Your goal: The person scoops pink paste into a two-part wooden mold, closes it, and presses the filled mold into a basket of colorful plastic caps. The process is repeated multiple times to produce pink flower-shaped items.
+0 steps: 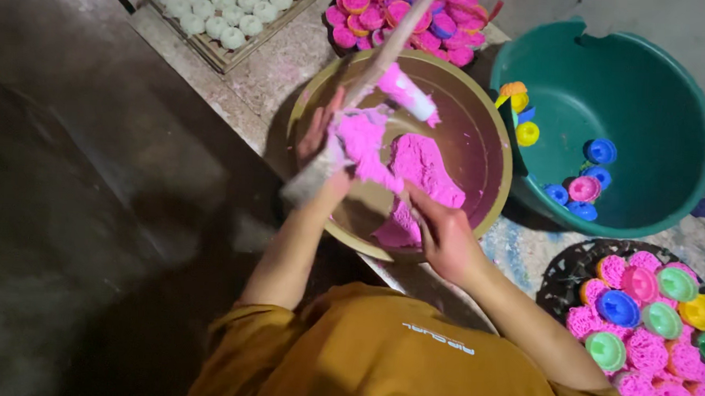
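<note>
Head view: we are working pink dough [421,165] lying in the middle of a tan bowl [492,176]. Our left hand [322,129] is gripping a dough-smeared wooden stick [390,53] above it; our right hand [444,234] is pressing, fingers together, into the dough's near edge.

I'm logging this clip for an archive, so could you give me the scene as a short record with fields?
left hand: left hand on a long pink-coated stick
right hand: right hand in the pink powdery mass
container: round tan bowl holds the mass
right side: green plastic tub with small coloured moulds
lower right: dark round tray of pink cakes
top left: rack of white pieces
</note>
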